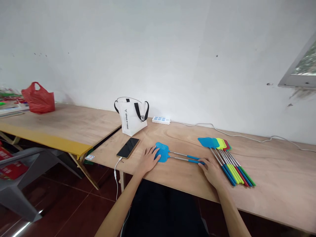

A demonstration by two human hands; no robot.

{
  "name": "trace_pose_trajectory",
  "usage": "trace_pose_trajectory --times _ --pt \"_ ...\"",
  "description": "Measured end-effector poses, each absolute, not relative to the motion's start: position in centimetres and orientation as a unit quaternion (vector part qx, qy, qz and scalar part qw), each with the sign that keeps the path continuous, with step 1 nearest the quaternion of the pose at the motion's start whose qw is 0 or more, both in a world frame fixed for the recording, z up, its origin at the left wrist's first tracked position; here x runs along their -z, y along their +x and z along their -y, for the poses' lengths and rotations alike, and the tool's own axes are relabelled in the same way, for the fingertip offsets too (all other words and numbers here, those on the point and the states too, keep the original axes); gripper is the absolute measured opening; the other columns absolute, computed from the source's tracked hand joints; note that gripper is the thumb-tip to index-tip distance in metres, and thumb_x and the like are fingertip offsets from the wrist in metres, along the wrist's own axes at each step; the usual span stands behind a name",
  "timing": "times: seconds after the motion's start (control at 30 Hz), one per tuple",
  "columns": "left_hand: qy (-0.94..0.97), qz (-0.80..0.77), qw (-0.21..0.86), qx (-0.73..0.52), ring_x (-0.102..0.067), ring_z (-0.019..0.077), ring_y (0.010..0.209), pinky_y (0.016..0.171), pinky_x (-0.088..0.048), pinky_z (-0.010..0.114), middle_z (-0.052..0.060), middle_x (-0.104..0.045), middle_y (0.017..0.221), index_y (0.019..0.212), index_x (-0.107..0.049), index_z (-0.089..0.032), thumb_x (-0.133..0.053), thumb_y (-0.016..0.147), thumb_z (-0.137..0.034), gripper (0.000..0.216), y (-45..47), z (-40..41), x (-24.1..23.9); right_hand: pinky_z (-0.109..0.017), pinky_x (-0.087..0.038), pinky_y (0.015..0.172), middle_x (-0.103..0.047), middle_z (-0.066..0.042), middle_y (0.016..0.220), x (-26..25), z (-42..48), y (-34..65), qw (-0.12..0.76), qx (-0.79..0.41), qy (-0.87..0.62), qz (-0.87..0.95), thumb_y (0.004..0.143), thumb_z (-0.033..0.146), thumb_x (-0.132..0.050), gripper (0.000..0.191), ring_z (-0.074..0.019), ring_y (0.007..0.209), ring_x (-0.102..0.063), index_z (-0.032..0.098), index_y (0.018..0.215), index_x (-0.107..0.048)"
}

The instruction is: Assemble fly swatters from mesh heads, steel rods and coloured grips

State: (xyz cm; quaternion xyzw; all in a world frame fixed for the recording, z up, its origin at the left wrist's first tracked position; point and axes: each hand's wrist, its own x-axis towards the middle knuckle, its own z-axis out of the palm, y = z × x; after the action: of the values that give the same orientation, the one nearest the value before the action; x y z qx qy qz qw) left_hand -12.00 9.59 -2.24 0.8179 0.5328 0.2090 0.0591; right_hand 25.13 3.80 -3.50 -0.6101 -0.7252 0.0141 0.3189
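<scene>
Two blue fly swatters lie side by side in front of me, their heads [162, 152] overlapping at the left and their thin metal rods running right to blue handles [194, 157]. My left hand [148, 160] rests at the left edge of the heads, fingers spread and touching them. At the other end, my right hand [209, 169] has thumb and fingers closed around the end of the nearer handle. To its right is a fanned row of several fly swatters [229, 161] with blue, green, yellow and red heads and handles.
A black phone [128, 147] on a white cable [115, 174] lies left of my hands. Behind it stands a white bag [132, 117] with black straps. A power strip [161, 120] sits by the wall. Another table [74, 121] bears a red plastic bag [40, 100].
</scene>
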Motion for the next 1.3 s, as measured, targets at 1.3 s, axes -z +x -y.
trace_pose_trajectory --times 1.3 --pt "0.484 -0.309 0.577 -0.580 -0.074 0.0268 0.091 0.079 -0.057 0.035 0.013 -0.078 0.092 0.096 -0.073 -0.013 -0.070 0.085 -0.061 0.049 -4.8 -4.1 -4.4 -0.033 -0.049 0.070 -0.073 -0.005 0.087 -1.4 1.2 12.4 0.343 -0.200 -0.551 0.734 0.101 0.060 -0.033 0.048 -0.0252 0.078 -0.069 0.027 0.112 -0.065"
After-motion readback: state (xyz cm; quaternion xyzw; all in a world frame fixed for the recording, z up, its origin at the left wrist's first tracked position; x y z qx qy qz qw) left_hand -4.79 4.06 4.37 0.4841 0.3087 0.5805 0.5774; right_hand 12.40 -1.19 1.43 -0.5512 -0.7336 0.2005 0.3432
